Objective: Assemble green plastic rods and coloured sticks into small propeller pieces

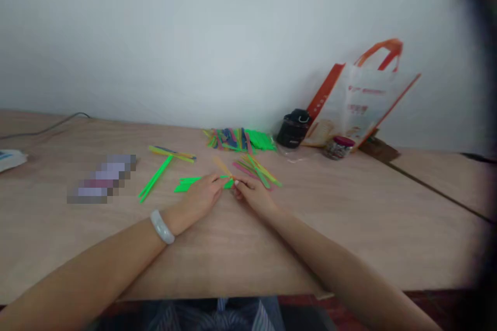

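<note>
My left hand (pixel 204 194) and my right hand (pixel 251 192) meet at the middle of the wooden table (pixel 233 248), fingers pinched on a green paper strip (pixel 228 183). A flat bunch of green strips (pixel 185 184) lies under my left fingers. Just past my right hand lies a loose fan of pink, green and yellow strips (pixel 256 168). My left wrist wears a pale bangle (pixel 162 227).
A pile of mixed coloured strips (pixel 238 139) sits by the wall. Loose green strips (pixel 155 178) and a yellow-blue pair (pixel 173 153) lie to the left. At the back right stand a black container (pixel 294 128), a small jar (pixel 338 147) and an orange-and-white bag (pixel 361 101). A cable (pixel 46 126) runs at far left.
</note>
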A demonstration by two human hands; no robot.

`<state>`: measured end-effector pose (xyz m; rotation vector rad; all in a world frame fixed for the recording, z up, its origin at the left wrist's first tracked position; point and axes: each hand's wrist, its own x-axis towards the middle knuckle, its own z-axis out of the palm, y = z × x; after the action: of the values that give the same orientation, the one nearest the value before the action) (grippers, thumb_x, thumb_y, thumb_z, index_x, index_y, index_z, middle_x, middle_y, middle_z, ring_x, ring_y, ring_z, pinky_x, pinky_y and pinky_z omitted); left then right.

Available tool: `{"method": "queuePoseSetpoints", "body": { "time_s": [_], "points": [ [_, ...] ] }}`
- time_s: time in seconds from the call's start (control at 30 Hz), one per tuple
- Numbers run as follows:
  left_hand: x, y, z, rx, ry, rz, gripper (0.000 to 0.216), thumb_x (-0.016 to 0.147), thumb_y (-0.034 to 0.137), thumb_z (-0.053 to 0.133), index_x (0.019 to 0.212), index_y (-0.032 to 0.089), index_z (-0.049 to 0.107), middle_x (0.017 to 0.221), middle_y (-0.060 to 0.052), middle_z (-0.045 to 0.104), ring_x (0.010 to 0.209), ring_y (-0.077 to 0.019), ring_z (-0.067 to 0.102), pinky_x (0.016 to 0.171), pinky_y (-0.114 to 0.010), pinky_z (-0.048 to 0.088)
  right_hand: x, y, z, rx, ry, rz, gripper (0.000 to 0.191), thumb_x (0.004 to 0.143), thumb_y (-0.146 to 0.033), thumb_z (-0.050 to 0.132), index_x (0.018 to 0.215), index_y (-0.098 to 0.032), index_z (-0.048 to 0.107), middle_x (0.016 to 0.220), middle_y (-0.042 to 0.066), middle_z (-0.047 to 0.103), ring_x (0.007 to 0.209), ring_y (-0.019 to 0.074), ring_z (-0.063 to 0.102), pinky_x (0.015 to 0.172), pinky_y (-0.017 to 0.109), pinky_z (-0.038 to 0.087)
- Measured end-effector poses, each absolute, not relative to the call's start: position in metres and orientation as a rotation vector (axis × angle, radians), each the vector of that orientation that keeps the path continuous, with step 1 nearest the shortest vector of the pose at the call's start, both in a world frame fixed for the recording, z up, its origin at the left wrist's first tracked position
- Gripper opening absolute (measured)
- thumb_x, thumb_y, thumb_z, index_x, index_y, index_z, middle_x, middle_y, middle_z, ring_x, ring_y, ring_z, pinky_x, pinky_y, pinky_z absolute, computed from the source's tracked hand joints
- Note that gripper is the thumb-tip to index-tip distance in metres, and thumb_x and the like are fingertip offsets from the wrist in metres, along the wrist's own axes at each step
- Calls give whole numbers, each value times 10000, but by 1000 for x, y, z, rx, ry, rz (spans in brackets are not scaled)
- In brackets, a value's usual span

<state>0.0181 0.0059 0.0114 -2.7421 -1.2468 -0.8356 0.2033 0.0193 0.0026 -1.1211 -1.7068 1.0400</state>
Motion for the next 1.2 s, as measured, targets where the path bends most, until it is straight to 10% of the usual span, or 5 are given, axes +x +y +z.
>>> {"method": "queuePoseSetpoints", "body": {
  "time_s": [0.5,1.2],
  "points": [
    [17,3,10,-2661,-1315,-662,319,933,149,354,1147,186,588,942,-68,578,828,-174,562,744,-290,484,203,12,5,-1084,-2020,550,351,845,-172,435,1081,-257,680,993,36,698,922,197,623,820,355,500],
    [18,2,7,-2691,-1283,-664,320,925,130,359,1169,161,563,1011,-81,590,899,-187,560,804,-321,483,201,12,7,-1115,-2049,636,333,873,-190,429,1099,-240,669,808,20,687,749,169,614,719,312,503]
  ]
}}
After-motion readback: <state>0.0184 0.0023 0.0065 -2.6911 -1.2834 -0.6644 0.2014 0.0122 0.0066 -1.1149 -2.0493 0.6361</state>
